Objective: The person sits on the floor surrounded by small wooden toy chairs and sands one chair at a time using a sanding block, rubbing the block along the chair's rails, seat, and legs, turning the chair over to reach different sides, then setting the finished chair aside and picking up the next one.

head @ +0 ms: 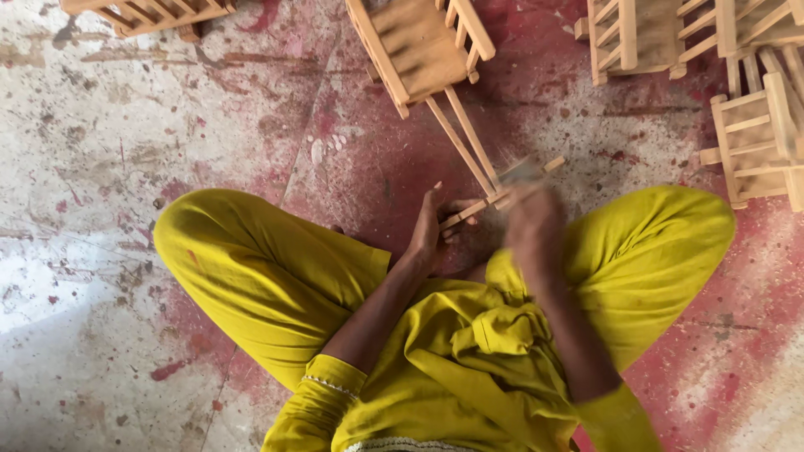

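fingers of the left hand (427, 233) pinch the wooden rail (469, 209) of the small chair (419, 46) lying on the floor (126, 167). right hand (534, 228), blurred, grips what looks like a tool (521, 172) just beside; its swing could catch those fingers or split the joint.

So I'm counting five little wooden chair frames lying on the floor: one far left (151, 15), one in the far middle (427, 50), and three bunched far right (636, 33) (758, 21) (758, 142). Two hands are showing, left (427, 230) and right (536, 230).
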Action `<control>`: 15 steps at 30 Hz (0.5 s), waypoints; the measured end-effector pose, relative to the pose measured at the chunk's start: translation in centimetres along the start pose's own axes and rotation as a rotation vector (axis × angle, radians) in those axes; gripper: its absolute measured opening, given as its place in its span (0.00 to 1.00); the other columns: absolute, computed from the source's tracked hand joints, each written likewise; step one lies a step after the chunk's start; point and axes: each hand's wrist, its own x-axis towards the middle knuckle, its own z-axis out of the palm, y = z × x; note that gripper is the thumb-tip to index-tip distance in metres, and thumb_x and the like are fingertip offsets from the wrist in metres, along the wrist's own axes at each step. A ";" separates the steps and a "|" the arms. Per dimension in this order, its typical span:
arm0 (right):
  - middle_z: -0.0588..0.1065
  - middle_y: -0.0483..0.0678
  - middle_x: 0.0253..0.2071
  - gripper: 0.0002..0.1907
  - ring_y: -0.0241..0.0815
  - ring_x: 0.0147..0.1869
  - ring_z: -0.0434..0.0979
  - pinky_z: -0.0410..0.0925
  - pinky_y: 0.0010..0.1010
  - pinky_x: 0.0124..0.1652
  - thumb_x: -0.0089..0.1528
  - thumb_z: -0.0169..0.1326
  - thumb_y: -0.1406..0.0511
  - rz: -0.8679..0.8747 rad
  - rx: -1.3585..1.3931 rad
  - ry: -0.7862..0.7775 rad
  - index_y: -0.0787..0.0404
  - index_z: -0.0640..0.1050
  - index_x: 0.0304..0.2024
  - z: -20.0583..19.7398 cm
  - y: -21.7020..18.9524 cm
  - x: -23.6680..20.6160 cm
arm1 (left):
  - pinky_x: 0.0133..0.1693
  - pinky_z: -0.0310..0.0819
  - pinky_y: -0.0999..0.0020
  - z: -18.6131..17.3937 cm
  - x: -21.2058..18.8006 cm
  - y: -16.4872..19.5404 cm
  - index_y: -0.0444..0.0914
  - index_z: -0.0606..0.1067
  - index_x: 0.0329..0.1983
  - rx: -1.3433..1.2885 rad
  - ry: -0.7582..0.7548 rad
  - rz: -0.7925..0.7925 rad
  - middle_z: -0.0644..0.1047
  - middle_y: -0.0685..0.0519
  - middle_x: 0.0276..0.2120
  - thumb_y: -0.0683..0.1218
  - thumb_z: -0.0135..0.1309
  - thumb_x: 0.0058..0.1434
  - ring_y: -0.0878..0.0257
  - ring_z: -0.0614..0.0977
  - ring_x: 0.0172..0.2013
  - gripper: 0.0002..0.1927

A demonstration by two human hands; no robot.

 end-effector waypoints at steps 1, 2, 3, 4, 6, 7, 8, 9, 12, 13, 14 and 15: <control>0.75 0.53 0.51 0.17 0.49 0.56 0.71 0.70 0.39 0.52 0.69 0.50 0.78 0.126 -0.009 0.036 0.61 0.83 0.56 -0.1 -0.1 0.2 | 0.22 0.54 0.75 -0.2 0.1 -0.3 0.31 0.79 0.51 0.025 -0.034 0.009 0.77 0.54 0.25 0.70 0.33 0.70 0.71 0.63 0.18 0.40; 0.76 0.51 0.50 0.16 0.48 0.56 0.72 0.70 0.40 0.53 0.68 0.52 0.77 0.067 0.011 0.007 0.60 0.83 0.54 -0.1 -0.6 0.1 | 0.22 0.54 0.75 -0.4 0.2 -0.5 0.30 0.79 0.51 0.012 -0.044 0.016 0.77 0.54 0.25 0.70 0.33 0.70 0.71 0.62 0.18 0.41; 0.76 0.50 0.49 0.14 0.47 0.56 0.72 0.70 0.41 0.54 0.67 0.53 0.76 0.006 0.033 -0.016 0.60 0.83 0.52 -0.1 -0.7 0.2 | 0.21 0.53 0.75 -0.5 0.4 -0.7 0.30 0.79 0.50 0.002 -0.055 0.028 0.77 0.54 0.25 0.70 0.32 0.70 0.71 0.61 0.17 0.41; 0.76 0.49 0.48 0.13 0.46 0.55 0.73 0.70 0.42 0.55 0.66 0.55 0.75 -0.055 0.054 -0.034 0.59 0.82 0.51 -0.1 -1.0 0.2 | 0.21 0.53 0.75 -0.7 0.6 -0.7 0.30 0.79 0.50 -0.004 -0.070 0.043 0.78 0.53 0.25 0.70 0.32 0.70 0.71 0.60 0.16 0.41; 0.77 0.47 0.46 0.10 0.45 0.55 0.74 0.69 0.44 0.57 0.65 0.58 0.73 -0.172 0.091 -0.072 0.58 0.82 0.48 -0.2 -1.0 0.3 | 0.21 0.53 0.73 -0.8 1.0 -1.0 0.32 0.77 0.46 -0.080 -0.044 0.034 0.74 0.56 0.24 0.70 0.33 0.75 0.71 0.61 0.18 0.39; 0.77 0.46 0.45 0.09 0.44 0.55 0.74 0.69 0.45 0.58 0.64 0.59 0.72 -0.227 0.111 -0.092 0.57 0.82 0.46 -0.2 -1.1 0.2 | 0.21 0.54 0.72 -0.9 1.1 -1.1 0.33 0.77 0.45 -0.117 -0.028 0.027 0.72 0.58 0.24 0.70 0.34 0.78 0.70 0.62 0.19 0.38; 0.76 0.50 0.48 0.14 0.46 0.56 0.74 0.71 0.40 0.56 0.63 0.56 0.75 -0.070 0.061 -0.035 0.58 0.83 0.49 -0.3 -0.9 0.3 | 0.21 0.53 0.73 -1.0 1.2 -1.1 0.32 0.77 0.47 -0.084 -0.063 0.033 0.74 0.56 0.24 0.71 0.32 0.75 0.71 0.61 0.18 0.39; 0.75 0.54 0.51 0.19 0.49 0.57 0.73 0.72 0.36 0.54 0.63 0.52 0.77 0.087 0.011 0.018 0.59 0.83 0.53 -0.3 -0.9 0.3 | 0.21 0.53 0.74 -1.0 1.2 -1.2 0.30 0.78 0.49 -0.053 -0.095 0.038 0.76 0.55 0.25 0.71 0.30 0.73 0.71 0.61 0.17 0.42; 0.70 0.54 0.55 0.21 0.45 0.57 0.72 0.73 0.31 0.51 0.62 0.52 0.74 0.318 0.273 -0.021 0.62 0.74 0.58 -0.4 -1.3 0.1 | 0.22 0.54 0.74 -1.0 1.0 -1.3 0.28 0.77 0.52 -0.045 -0.123 0.055 0.77 0.53 0.26 0.72 0.28 0.71 0.70 0.62 0.18 0.45; 0.69 0.52 0.56 0.22 0.42 0.56 0.71 0.73 0.32 0.51 0.62 0.53 0.72 0.350 0.432 -0.056 0.64 0.69 0.59 -0.4 -1.6 0.1 | 0.23 0.54 0.73 -1.0 0.9 -1.3 0.28 0.77 0.53 -0.046 -0.128 0.067 0.77 0.52 0.26 0.72 0.28 0.71 0.69 0.62 0.19 0.46; 0.70 0.48 0.54 0.17 0.41 0.56 0.73 0.73 0.34 0.51 0.63 0.55 0.71 0.153 0.306 -0.048 0.60 0.74 0.55 -0.4 -2.0 0.0 | 0.23 0.56 0.72 -0.8 0.8 -1.3 0.29 0.76 0.52 -0.085 -0.133 0.068 0.76 0.53 0.26 0.73 0.28 0.72 0.69 0.63 0.20 0.46; 0.72 0.44 0.52 0.13 0.40 0.56 0.74 0.73 0.36 0.51 0.64 0.58 0.69 -0.039 0.179 -0.044 0.57 0.79 0.52 -0.5 -2.4 0.0 | 0.24 0.57 0.71 -0.7 0.7 -1.2 0.29 0.76 0.51 -0.124 -0.135 0.066 0.75 0.54 0.26 0.74 0.28 0.72 0.68 0.64 0.21 0.45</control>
